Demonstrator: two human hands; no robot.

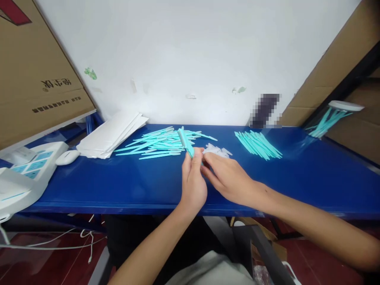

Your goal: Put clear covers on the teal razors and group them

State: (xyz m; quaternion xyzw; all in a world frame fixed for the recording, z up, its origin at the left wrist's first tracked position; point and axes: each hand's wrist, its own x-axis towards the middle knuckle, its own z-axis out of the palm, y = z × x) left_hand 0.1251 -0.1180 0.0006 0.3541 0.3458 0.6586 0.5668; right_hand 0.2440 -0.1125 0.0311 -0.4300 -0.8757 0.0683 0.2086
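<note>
My left hand [194, 184] is closed around a turquoise eyebrow razor [185, 141], its blade end pointing up and away from me. Against it my right hand [230, 174] has its fingers pinched near the razor's lower end; what lies between those fingertips is hidden. Behind the left hand spreads a loose pile of turquoise razors [157, 142]. Small translucent white caps [218, 150] lie just beyond the right hand. Farther right, several more razors [257, 144] are laid side by side in a neater row.
White flat packets [109, 134] are stacked at the left, near a white computer mouse [67, 157] and a white device with blue keys [35, 166]. A clear container of razors [329, 118] stands at the right. Cardboard boxes [38, 71] flank the blue table [118, 186], and a white wall backs it.
</note>
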